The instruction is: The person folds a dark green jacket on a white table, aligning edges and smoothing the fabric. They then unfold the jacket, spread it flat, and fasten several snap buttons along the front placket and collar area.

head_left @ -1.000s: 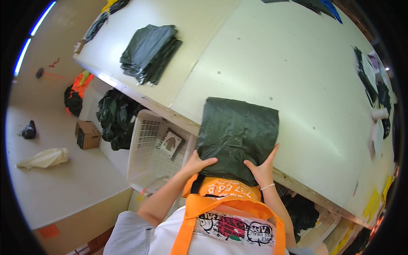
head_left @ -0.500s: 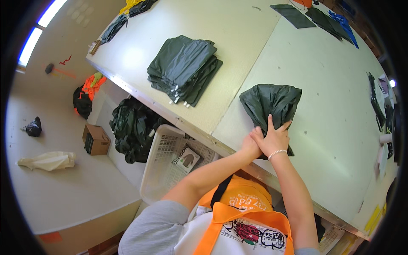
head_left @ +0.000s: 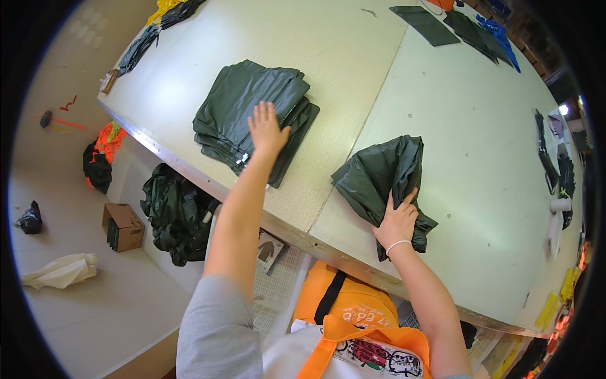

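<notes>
My left hand (head_left: 267,134) lies over a stack of shiny dark green folded fabric pieces (head_left: 237,104), fingers stretched out and nothing gripped. Small white tags show at the stack's near edge. Farther right on the table, a bunched dark green fabric piece (head_left: 372,174) fans out at its far end. My right hand (head_left: 399,222) holds its gathered near part, with fabric showing between thumb and fingers. The underside of that grip is hidden.
The pale table (head_left: 467,183) has a metal front edge (head_left: 297,232). Below it are a heap of dark green fabric (head_left: 173,215), a white plastic basket (head_left: 278,297) and a cardboard box (head_left: 124,226). More dark pieces (head_left: 426,25) lie at the far right.
My left hand has left the bunched piece and moved left onto the stack. The bunched piece has tilted and shifted under my right hand. The whole view has shifted slightly.
</notes>
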Tool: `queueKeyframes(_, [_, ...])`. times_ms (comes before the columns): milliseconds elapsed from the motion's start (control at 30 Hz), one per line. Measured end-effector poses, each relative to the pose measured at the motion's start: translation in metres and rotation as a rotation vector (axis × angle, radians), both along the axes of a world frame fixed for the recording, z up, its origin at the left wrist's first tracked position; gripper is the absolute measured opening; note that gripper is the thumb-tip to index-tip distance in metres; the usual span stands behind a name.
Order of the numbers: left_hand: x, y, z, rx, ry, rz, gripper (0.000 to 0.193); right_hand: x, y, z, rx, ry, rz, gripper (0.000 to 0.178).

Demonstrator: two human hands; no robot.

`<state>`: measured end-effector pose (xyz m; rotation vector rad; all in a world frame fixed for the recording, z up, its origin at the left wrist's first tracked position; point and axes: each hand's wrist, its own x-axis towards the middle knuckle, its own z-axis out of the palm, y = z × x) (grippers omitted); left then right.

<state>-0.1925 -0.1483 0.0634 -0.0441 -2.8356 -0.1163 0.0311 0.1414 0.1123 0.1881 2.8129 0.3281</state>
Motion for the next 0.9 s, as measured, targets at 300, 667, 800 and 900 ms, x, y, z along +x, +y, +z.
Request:
queueKeyframes(300, [0.088, 0.106, -0.032, -0.144, -0.201, -0.378, 0.053, 0.060, 0.108, 0.061, -0.586, 0.118, -0.313, 0.073])
queueKeyframes(667, [0.277, 0.298, -0.032, 0.486, -0.295, -0.880, 0.045, 0.280, 0.204, 0.077, -1.043, 0.637, -0.845, 0.044])
queueKeyframes(800, [0.260, 0.293, -0.050, 0.501, -0.197, -0.950, 0.026, 0.297, 0.194, 0.092, -0.985, 0.576, -0.815, 0.048])
queueKeyframes(900, [0.256, 0.302, -0.056, 0.497, -0.179, -0.977, 0.020, 0.306, 0.185, 0.090, -0.886, 0.504, -0.710, 0.056])
